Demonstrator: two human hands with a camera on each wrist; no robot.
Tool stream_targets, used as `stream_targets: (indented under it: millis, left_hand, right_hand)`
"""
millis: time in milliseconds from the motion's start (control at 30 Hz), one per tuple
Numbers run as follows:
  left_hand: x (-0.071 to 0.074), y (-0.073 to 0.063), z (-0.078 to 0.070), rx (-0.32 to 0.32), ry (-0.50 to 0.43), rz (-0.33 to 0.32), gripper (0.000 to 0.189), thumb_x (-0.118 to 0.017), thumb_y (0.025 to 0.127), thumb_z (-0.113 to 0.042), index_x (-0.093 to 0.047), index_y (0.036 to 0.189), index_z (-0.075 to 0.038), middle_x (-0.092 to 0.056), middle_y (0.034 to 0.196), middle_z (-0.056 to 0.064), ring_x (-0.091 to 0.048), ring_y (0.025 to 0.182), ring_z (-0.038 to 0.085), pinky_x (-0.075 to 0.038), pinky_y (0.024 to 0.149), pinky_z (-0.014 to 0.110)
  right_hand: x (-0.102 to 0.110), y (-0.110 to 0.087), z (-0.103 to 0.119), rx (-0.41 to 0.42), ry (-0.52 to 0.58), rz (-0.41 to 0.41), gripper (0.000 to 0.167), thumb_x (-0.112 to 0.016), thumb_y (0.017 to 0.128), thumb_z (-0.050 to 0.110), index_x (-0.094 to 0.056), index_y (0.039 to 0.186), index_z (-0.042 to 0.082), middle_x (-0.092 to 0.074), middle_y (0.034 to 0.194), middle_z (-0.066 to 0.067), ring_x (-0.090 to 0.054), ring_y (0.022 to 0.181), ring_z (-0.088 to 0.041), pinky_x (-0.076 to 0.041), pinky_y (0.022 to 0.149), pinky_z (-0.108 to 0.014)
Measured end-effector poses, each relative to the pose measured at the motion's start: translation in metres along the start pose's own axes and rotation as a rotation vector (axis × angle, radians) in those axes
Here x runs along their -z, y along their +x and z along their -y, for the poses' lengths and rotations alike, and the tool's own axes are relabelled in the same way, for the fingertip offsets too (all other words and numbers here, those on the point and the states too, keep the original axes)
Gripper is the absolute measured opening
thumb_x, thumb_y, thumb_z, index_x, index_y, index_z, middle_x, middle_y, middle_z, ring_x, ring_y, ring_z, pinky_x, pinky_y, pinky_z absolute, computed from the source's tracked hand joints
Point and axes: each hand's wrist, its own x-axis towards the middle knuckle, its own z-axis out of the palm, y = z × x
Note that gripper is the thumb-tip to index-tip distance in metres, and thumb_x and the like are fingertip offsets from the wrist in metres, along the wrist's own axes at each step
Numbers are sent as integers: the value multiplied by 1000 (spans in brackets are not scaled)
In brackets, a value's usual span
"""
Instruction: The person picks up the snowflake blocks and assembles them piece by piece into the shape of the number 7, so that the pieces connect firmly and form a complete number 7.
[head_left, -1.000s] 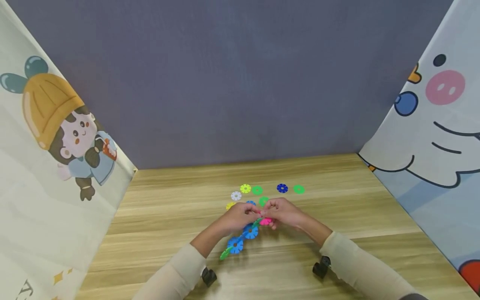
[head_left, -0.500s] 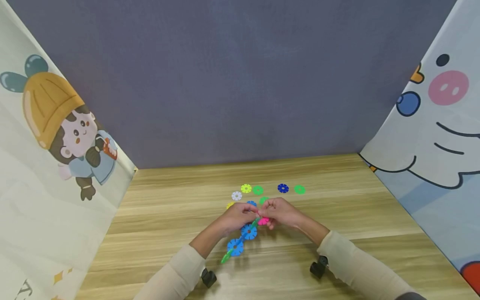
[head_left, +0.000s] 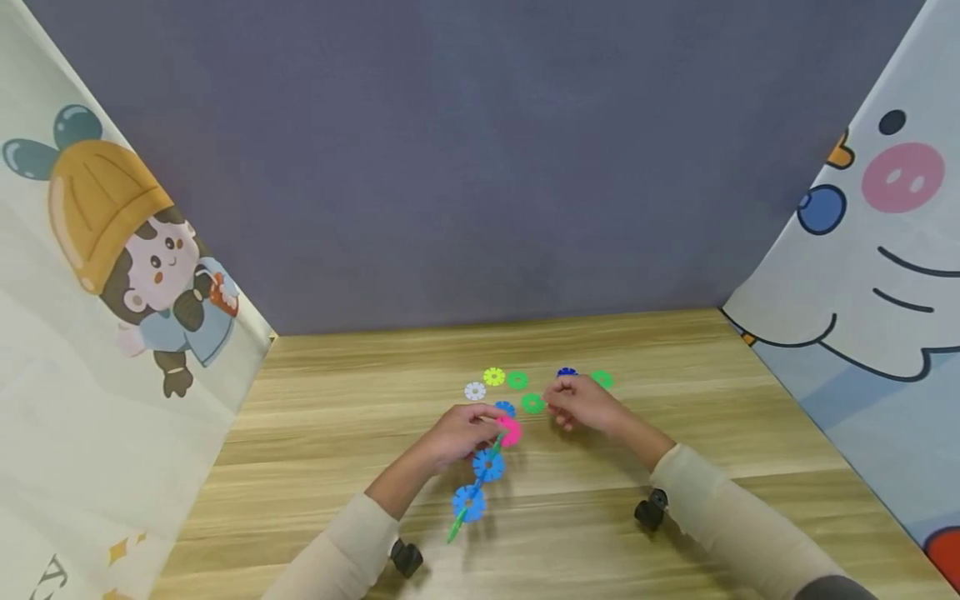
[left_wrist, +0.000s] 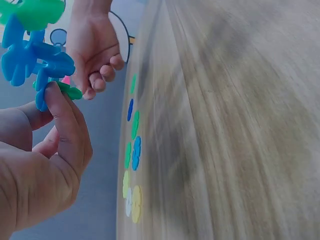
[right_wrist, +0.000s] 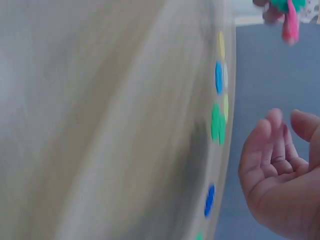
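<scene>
My left hand (head_left: 461, 437) pinches the upper part of a chain of slotted plastic snowflake discs. The chain has a pink disc (head_left: 510, 431) at its top end, blue discs (head_left: 488, 466) along it and a green disc (head_left: 457, 527) at the lower end. In the left wrist view, thumb and index finger meet at a blue disc (left_wrist: 42, 95) and a green disc (left_wrist: 70, 91). My right hand (head_left: 588, 406) holds nothing, its fingers loosely bent, above the table near a loose green disc (head_left: 532, 403). A dark blue disc (head_left: 567, 372) is partly hidden behind it.
Loose discs lie on the wooden table (head_left: 637, 517) beyond the hands: a white disc (head_left: 475, 391), a yellow disc (head_left: 494, 377), a green disc (head_left: 517, 380), a blue disc (head_left: 506, 408) and a far-right green disc (head_left: 602, 379). A grey panel (head_left: 480, 167) stands behind.
My right hand has let go of the pink disc and moved right and away, toward the loose discs. My left hand has shifted slightly left with the chain, which now hangs more steeply.
</scene>
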Motion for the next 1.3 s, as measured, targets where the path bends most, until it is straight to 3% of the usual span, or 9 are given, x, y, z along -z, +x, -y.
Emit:
stream_targets:
  millis: [133,333,433,567,700,833,1033,1300]
  left_hand:
    - [2,-2,2,-10,30,-23,34,-69,95,-26,-69,127,-14,-66,82,-1,-53,63,10,-45,56,25]
    - [2,-2,3,-16,24,-18,36,-67,96,-23,-67,130,-12,-64,81,-1,-53,65,11,-47,57,26]
    - [2,-2,3,-24,19,-13,38,-66,97,-22,-66,132,-10,-64,82,-1,-54,67,11,-47,58,27]
    - [1,-1,4,-23,11,-15,38,-66,97,-22,-65,133,-9,-64,83,-1,-55,69,11,-47,59,28]
    - [0,-1,3,-18,-4,-17,36,-65,98,-21,-64,132,-8,-64,85,0,-57,72,12,-48,61,28]
    - [-1,-2,4,-13,-17,-20,33,-63,99,-20,-64,130,-8,-65,87,0,-58,75,13,-51,62,28]
    - [-2,-2,6,3,-24,-32,25,-62,100,-21,-65,122,-11,-65,89,1,-60,77,14,-53,60,30]
    - [-2,0,5,8,-27,-34,22,-60,100,-22,-64,120,-12,-65,87,0,-60,76,15,-52,59,30]
  right_hand:
    - [25,6,-1,48,-155,-51,28,-59,104,23,-64,115,-2,-67,100,-20,-63,75,-23,-55,63,-34]
    - [57,15,-5,187,-605,-200,17,-62,100,15,-71,106,3,-72,96,-12,-67,83,-22,-57,76,-42]
    - [67,16,-12,190,-717,-227,19,-62,98,13,-70,109,-1,-72,97,-14,-66,85,-25,-56,81,-49]
    - [75,18,-21,126,-746,-217,31,-65,97,14,-67,120,-6,-73,95,-17,-66,80,-26,-56,77,-48]
    - [79,20,-28,93,-772,-226,41,-68,96,17,-63,130,-6,-75,107,-22,-71,89,-34,-57,85,-52]
    - [80,21,-31,108,-803,-201,41,-68,96,18,-63,127,-8,-72,117,-26,-68,104,-43,-52,97,-60]
    - [80,21,-35,91,-819,-173,39,-67,94,15,-64,125,-8,-72,109,-24,-65,98,-41,-54,89,-57]
    - [83,22,-37,43,-792,-200,31,-75,88,15,-63,108,-6,-67,98,-18,-59,95,-34,-52,85,-51]
